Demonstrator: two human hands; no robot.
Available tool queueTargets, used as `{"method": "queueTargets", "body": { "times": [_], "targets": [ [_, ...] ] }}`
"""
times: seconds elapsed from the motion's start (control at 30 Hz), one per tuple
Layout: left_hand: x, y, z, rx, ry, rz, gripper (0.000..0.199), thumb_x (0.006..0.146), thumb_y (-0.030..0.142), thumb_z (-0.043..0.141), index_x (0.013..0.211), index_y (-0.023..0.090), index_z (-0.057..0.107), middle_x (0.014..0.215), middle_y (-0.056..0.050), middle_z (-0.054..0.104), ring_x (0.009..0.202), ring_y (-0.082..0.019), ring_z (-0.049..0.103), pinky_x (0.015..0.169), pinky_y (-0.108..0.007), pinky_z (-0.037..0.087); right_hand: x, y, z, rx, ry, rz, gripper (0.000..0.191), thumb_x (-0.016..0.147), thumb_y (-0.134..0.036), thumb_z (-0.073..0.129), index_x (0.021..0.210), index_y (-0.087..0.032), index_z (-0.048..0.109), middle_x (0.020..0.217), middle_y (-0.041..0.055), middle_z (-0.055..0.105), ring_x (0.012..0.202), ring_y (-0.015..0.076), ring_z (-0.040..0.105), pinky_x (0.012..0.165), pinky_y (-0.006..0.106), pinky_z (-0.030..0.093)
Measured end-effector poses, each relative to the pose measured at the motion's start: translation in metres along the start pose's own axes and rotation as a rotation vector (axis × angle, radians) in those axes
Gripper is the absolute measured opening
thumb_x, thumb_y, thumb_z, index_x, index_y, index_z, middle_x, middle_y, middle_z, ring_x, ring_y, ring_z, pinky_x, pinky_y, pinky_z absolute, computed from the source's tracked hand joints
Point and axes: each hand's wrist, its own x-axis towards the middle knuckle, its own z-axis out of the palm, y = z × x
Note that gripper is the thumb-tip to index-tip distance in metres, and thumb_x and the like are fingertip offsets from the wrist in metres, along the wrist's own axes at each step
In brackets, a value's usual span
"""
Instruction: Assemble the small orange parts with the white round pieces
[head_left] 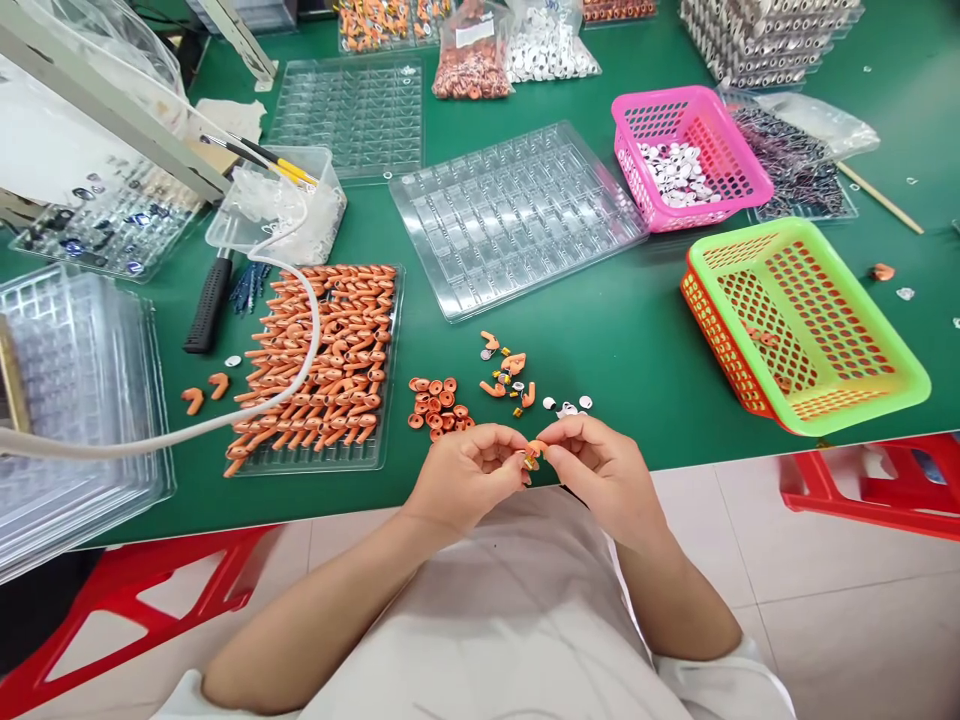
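Note:
At the table's front edge, my left hand (pixel 469 478) and my right hand (pixel 604 475) meet over a small orange part (pixel 535 449) with a gold-coloured piece on it. Both hands pinch this part between thumb and fingers. Just beyond my left hand lies a cluster of round orange caps (pixel 437 404). Small white discs (pixel 568 406) lie beyond my right hand. Between these groups, orange stemmed shells (pixel 514 364) are scattered with little gold and dark pieces. The fingers cover some of the held part.
Left of the caps, a clear tray (pixel 375 455) bears rows of orange shells under a white cable (pixel 316 330). An unfilled-looking clear tray (pixel 517 215) lies farther back. Pink (pixel 694 95) and green (pixel 855 410) baskets stand right. Red stools (pixel 877 495) flank the table (pixel 652 370).

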Motion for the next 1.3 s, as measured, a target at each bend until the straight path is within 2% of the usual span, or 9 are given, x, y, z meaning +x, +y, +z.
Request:
{"method": "queueTargets", "body": {
  "times": [0.17, 0.43, 0.6, 0.8, 0.87, 1.0, 1.13, 1.3],
  "targets": [
    [0.0, -0.003, 0.0, 0.156, 0.006, 0.097, 0.012, 0.075, 0.024, 0.065, 0.081, 0.015, 0.07, 0.072, -0.003, 0.071, 0.067, -0.017, 0.068, 0.067, -0.027, 0.057, 0.001, 0.0, 0.0, -0.01, 0.006, -0.001, 0.007, 0.087, -0.024, 0.062, 0.088, -0.021, 0.067, 0.08, 0.0017, 0.068, 0.071, 0.0142, 0.061, 0.061, 0.025, 0.049],
    [-0.011, 0.008, -0.002, 0.371, 0.101, 0.226, 0.01, 0.073, 0.013, 0.06, 0.073, 0.017, 0.069, 0.064, 0.0, 0.068, 0.059, -0.012, 0.063, 0.059, -0.02, 0.05, -0.01, -0.001, 0.005, -0.089, 0.002, -0.05, 0.008, 0.087, -0.021, 0.059, 0.091, -0.021, 0.067, 0.083, 0.002, 0.069, 0.072, 0.0143, 0.062, 0.064, 0.026, 0.05],
    [-0.006, 0.004, -0.007, 0.274, 0.055, 0.171, 0.008, 0.073, 0.014, 0.062, 0.076, 0.016, 0.069, 0.065, 0.0, 0.066, 0.058, -0.011, 0.061, 0.059, -0.02, 0.051, -0.008, 0.004, 0.01, -0.08, 0.016, -0.043, 0.01, 0.088, -0.022, 0.06, 0.096, -0.021, 0.066, 0.083, 0.0023, 0.069, 0.072, 0.0143, 0.062, 0.064, 0.025, 0.051],
    [-0.002, 0.008, -0.015, 0.01, -0.13, 0.026, 0.018, 0.083, 0.029, 0.067, 0.091, 0.014, 0.072, 0.083, -0.005, 0.073, 0.07, -0.014, 0.067, 0.069, -0.025, 0.058, -0.006, 0.009, 0.006, -0.041, 0.006, -0.053, 0.014, 0.092, -0.024, 0.054, 0.102, -0.021, 0.065, 0.084, 0.0021, 0.066, 0.068, 0.0125, 0.06, 0.059, 0.024, 0.05],
    [-0.001, 0.009, -0.018, -0.008, -0.176, 0.022, 0.022, 0.084, 0.032, 0.068, 0.096, 0.014, 0.072, 0.085, -0.006, 0.074, 0.071, -0.014, 0.068, 0.07, -0.026, 0.059, -0.007, 0.007, 0.002, -0.085, -0.029, -0.107, 0.021, 0.093, -0.021, 0.052, 0.11, -0.024, 0.064, 0.09, 0.003, 0.065, 0.074, 0.0136, 0.061, 0.064, 0.026, 0.052],
    [-0.001, 0.011, -0.021, -0.017, -0.185, -0.007, 0.024, 0.083, 0.033, 0.071, 0.098, 0.014, 0.068, 0.083, -0.006, 0.074, 0.069, -0.014, 0.068, 0.069, -0.026, 0.059, -0.006, -0.002, -0.004, -0.284, -0.071, -0.329, 0.043, 0.085, -0.013, 0.058, 0.125, -0.029, 0.059, 0.111, 0.0063, 0.06, 0.097, 0.0191, 0.059, 0.078, 0.032, 0.053],
    [-0.002, 0.013, -0.02, -0.025, -0.206, -0.004, 0.022, 0.082, 0.033, 0.072, 0.091, 0.014, 0.068, 0.079, -0.004, 0.072, 0.068, -0.013, 0.067, 0.069, -0.025, 0.058, -0.003, -0.007, -0.004, -0.419, -0.064, -0.482, 0.03, 0.085, -0.012, 0.061, 0.11, -0.029, 0.064, 0.103, 0.0051, 0.061, 0.094, 0.0189, 0.061, 0.083, 0.036, 0.052],
    [-0.005, 0.01, -0.021, 0.023, -0.225, 0.045, 0.02, 0.083, 0.028, 0.069, 0.097, 0.014, 0.071, 0.081, -0.005, 0.073, 0.071, -0.015, 0.069, 0.072, -0.027, 0.058, 0.0, -0.004, -0.002, -0.521, -0.025, -0.535, 0.017, 0.087, -0.012, 0.061, 0.096, -0.026, 0.063, 0.098, 0.0049, 0.062, 0.089, 0.0181, 0.062, 0.078, 0.035, 0.052]
  ]
}}
